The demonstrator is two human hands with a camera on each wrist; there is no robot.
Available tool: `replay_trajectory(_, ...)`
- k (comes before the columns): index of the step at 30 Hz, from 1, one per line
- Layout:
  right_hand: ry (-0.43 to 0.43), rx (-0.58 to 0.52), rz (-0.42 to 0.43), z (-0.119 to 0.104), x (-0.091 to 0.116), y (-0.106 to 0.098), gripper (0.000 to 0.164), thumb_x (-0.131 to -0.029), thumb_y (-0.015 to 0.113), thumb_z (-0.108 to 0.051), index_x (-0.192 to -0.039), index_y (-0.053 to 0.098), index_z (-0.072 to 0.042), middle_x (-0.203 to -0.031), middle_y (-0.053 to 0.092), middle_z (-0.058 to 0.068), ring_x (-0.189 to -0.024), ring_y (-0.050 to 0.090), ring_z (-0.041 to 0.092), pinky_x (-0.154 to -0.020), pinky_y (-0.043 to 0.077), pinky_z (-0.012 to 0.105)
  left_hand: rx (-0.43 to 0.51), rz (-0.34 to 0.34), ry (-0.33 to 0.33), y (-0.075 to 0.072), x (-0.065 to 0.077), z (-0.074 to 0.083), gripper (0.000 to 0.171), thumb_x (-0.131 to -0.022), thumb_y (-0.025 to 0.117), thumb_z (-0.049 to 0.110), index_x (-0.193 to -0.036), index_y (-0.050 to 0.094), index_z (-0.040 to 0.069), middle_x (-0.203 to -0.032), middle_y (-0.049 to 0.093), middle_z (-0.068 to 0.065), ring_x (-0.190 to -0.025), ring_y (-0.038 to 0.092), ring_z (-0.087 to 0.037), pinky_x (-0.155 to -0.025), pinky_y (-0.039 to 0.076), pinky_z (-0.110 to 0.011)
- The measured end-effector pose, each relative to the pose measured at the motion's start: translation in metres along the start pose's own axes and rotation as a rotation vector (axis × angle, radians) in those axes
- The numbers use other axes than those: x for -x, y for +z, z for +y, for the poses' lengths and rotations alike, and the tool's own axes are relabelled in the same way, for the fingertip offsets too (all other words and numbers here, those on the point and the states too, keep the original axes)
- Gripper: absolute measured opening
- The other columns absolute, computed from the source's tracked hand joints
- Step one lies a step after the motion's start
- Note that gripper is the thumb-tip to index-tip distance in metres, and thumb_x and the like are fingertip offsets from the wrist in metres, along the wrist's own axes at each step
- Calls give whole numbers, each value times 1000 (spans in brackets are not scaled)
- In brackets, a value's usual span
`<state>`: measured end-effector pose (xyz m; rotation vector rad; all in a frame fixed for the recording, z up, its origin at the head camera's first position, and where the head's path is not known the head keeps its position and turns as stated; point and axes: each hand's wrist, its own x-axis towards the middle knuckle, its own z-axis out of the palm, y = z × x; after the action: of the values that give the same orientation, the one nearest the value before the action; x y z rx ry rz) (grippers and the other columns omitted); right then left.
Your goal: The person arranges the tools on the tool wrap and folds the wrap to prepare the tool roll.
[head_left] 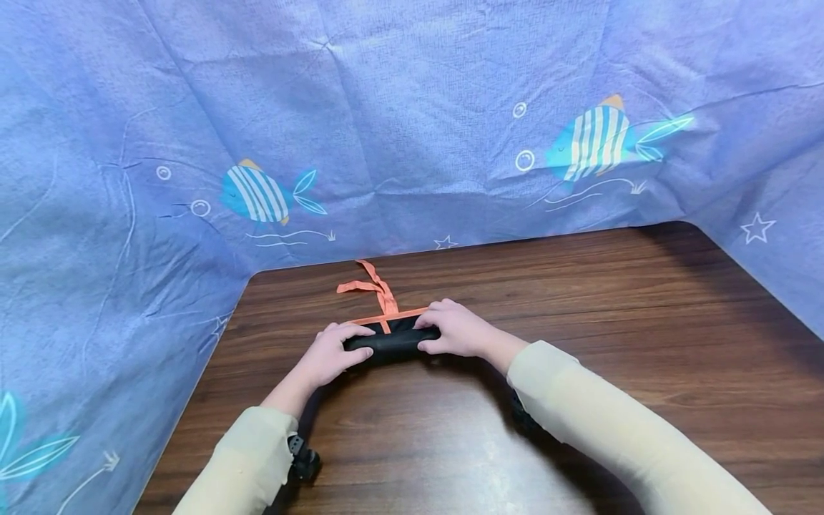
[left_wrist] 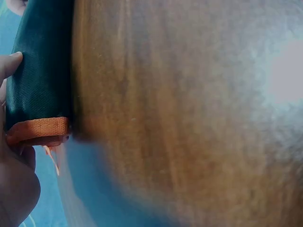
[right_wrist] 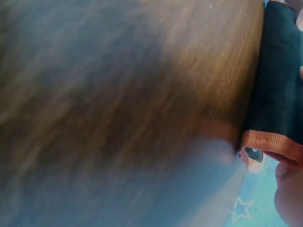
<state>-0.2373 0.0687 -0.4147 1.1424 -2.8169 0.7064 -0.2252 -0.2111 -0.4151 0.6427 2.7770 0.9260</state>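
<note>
A black fabric roll (head_left: 393, 345) with orange edging lies near the far left of the table, partly rolled up. Beyond it a flat black strip with an orange border is still showing, and orange tie straps (head_left: 385, 297) trail from it toward the back. My left hand (head_left: 330, 355) grips the left end, thumb on the near side and fingers over the top. At the right end, my right hand (head_left: 458, 330) holds it the same way. Both wrist views show the roll's end trimmed in orange binding (left_wrist: 40, 128), also an orange-bound edge (right_wrist: 272, 142) on the right.
The brown wood-grain table (head_left: 618, 315) has a glossy glare toward its front. A blue curtain (head_left: 412, 129) printed with fish hangs along the back and sides. Small black devices, such as one camera (head_left: 304, 461), are strapped at the wrists.
</note>
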Motion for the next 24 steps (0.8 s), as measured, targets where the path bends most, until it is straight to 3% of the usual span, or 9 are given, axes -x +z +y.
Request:
replay_trajectory(4, 35, -2, -21, -1, -2, -1, 32, -82, 65, -36, -107, 68, -16, -103, 61, 0, -94, 52, 20, -84, 40, 37, -15, 61, 42, 4, 0, -1, 31, -86, 66, 28, -116, 64, 21, -124, 55, -2, -115, 42, -29, -95, 22, -59)
replay_trajectory(11, 76, -11, -29, 0, -4, 1, 31, -84, 63, -36, -107, 68, -16, -104, 62, 1, -97, 53, 21, -86, 41, 38, -210, 225, 144, 10, -1, 0, 27, -83, 71, 27, -108, 70, 19, -113, 57, -3, -105, 41, -29, -85, 24, -50)
replay_trajectory(18, 107, -24, -35, 1, -4, 0, 33, -86, 62, -37, -109, 68, -14, -104, 62, 2, -99, 55, 22, -88, 41, 40, -325, 201, 140, 15, -1, 0, 45, -77, 75, 41, -116, 66, 21, -118, 57, -3, -106, 43, -28, -87, 26, -52)
replay_trajectory(24, 120, -57, -53, 3, -5, -1, 33, -87, 61, -35, -110, 70, -13, -103, 64, 2, -99, 56, 21, -90, 41, 38, -368, 195, 134, 16, -4, -1, 46, -76, 75, 41, -117, 65, 22, -119, 57, -3, -107, 45, -28, -88, 28, -53)
